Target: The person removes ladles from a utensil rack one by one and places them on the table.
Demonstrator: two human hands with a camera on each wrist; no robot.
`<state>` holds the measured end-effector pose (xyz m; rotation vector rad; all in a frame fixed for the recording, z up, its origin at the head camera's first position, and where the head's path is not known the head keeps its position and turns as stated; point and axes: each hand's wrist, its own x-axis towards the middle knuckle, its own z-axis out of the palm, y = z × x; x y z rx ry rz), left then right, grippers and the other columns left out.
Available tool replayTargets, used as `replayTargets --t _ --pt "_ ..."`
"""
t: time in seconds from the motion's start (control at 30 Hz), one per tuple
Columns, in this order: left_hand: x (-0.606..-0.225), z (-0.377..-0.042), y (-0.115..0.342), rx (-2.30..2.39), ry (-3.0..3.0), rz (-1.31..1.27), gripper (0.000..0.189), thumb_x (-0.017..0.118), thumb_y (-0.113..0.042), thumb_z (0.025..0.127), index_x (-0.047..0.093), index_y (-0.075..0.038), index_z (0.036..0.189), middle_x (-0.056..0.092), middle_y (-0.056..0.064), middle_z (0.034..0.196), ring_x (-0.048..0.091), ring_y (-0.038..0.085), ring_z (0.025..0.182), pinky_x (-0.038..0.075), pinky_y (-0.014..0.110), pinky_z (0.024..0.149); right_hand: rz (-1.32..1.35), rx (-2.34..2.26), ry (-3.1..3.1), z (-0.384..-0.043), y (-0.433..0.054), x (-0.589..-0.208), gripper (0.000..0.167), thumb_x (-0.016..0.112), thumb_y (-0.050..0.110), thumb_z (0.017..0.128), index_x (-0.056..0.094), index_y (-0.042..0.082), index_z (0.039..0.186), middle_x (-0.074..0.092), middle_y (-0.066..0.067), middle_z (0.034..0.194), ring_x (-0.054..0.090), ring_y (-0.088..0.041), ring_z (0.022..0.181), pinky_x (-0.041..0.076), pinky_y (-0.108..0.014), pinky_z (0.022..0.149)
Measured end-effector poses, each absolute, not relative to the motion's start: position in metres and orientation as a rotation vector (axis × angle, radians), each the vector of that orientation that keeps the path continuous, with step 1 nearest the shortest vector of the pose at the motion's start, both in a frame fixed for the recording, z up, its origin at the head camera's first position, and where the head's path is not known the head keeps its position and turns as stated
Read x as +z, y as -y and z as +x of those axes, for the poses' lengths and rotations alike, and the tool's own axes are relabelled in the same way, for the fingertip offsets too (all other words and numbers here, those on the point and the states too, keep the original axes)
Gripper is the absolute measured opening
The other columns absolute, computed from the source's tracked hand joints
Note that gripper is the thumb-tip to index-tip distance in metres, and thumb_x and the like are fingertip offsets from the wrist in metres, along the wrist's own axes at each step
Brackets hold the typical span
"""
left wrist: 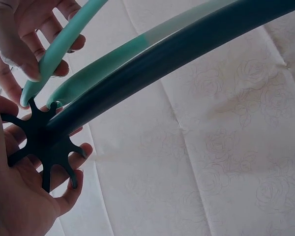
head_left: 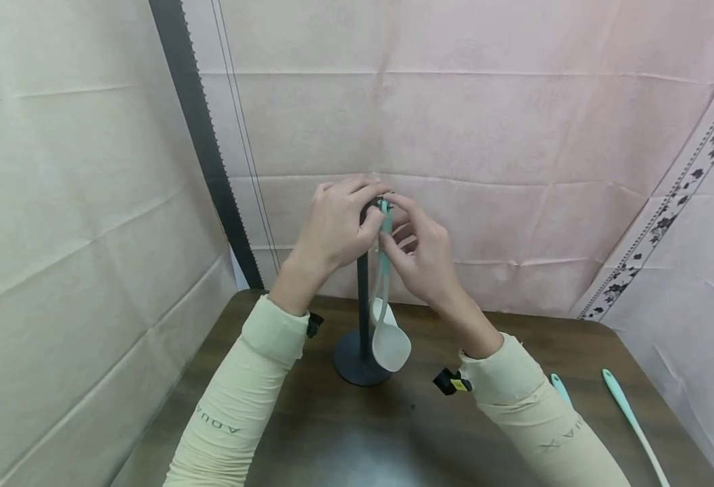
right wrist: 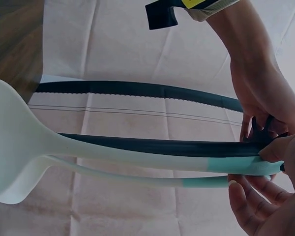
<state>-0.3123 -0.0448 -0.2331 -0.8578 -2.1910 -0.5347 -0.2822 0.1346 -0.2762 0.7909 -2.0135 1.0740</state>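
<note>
A black utensil stand (head_left: 362,368) rises from the table, with a ring of hooks (left wrist: 48,142) at its top. My left hand (head_left: 335,226) holds that top, its fingers curled around the hooks. Beside the post, my right hand (head_left: 425,260) pinches the mint-green handle end of a cooking spoon (head_left: 391,348) right at a hook. The spoon hangs down with its pale head near the base. Behind it hangs a second pale-headed utensil (head_left: 378,308), its green handle (left wrist: 96,71) close along the post; its head is partly hidden by the spoon.
On the right of the brown table (head_left: 448,439) lies a mint-handled utensil (head_left: 633,418). Another green handle (head_left: 560,389) shows partly behind the right sleeve. Pale cloth (head_left: 485,135) hangs behind the table and at both sides.
</note>
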Motion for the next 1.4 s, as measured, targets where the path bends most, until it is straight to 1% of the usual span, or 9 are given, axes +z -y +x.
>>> replayTargets --t 0.2,0.4,0.73,0.8,1.0,1.2,1.4 --pt "-0.234 -0.311 0.045 -0.537 2.207 -0.848 0.049 0.042 -0.029 0.101 0.071 -0.019 0.139 0.065 0.004 0.147 0.057 0.022 0.140 0.040 0.055 0.113 0.787 1.121 2.012 -0.279 -0.138 -0.275 0.052 0.070 0.009 0.099 0.057 0.014 0.149 0.072 -0.008 0.099 0.073 -0.019 0.075 0.063 -0.041 0.063" --pt "-0.233 -0.311 0.044 -0.556 2.204 -0.840 0.047 0.044 -0.026 0.100 0.072 -0.019 0.137 0.066 0.004 0.146 0.058 0.022 0.139 0.040 0.054 0.113 0.778 1.167 1.998 -0.274 -0.140 -0.272 0.052 0.071 0.007 0.098 0.057 0.015 0.148 0.074 -0.007 0.100 0.073 -0.018 0.075 0.063 -0.042 0.063" --pt "-0.233 -0.315 0.044 -0.578 2.190 -0.845 0.048 0.042 -0.027 0.099 0.074 -0.019 0.135 0.067 0.004 0.144 0.059 0.022 0.138 0.041 0.055 0.113 0.750 1.119 2.019 -0.272 -0.153 -0.275 0.055 0.073 0.006 0.096 0.057 0.015 0.148 0.073 -0.007 0.097 0.072 -0.016 0.075 0.062 -0.036 0.063" --pt "-0.233 -0.316 0.045 -0.583 2.186 -0.846 0.049 0.042 -0.027 0.099 0.074 -0.019 0.134 0.067 0.004 0.144 0.059 0.021 0.138 0.041 0.055 0.112 0.747 1.102 2.023 -0.273 -0.156 -0.277 0.055 0.074 0.006 0.095 0.057 0.012 0.147 0.073 -0.007 0.096 0.072 -0.016 0.075 0.062 -0.036 0.063" --pt "-0.233 -0.317 0.045 -0.585 2.181 -0.842 0.048 0.043 -0.025 0.098 0.074 -0.018 0.134 0.067 0.004 0.144 0.060 0.022 0.137 0.041 0.056 0.112 0.729 1.094 2.030 -0.271 -0.164 -0.279 0.055 0.075 0.006 0.095 0.057 0.015 0.146 0.074 -0.007 0.096 0.073 -0.017 0.075 0.063 -0.039 0.064" --pt "-0.233 -0.316 0.045 -0.583 2.190 -0.840 0.047 0.045 -0.023 0.098 0.074 -0.020 0.135 0.067 0.003 0.143 0.061 0.023 0.136 0.040 0.055 0.113 0.700 1.085 2.042 -0.271 -0.170 -0.280 0.055 0.076 0.006 0.095 0.058 0.015 0.145 0.074 -0.007 0.095 0.071 -0.016 0.074 0.062 -0.031 0.063" --pt "-0.233 -0.316 0.045 -0.588 2.189 -0.842 0.046 0.047 -0.021 0.098 0.074 -0.020 0.135 0.068 0.003 0.143 0.061 0.022 0.136 0.040 0.055 0.112 0.691 1.078 2.055 -0.270 -0.175 -0.282 0.054 0.076 0.006 0.095 0.058 0.015 0.145 0.074 -0.007 0.095 0.071 -0.016 0.073 0.062 -0.030 0.063"
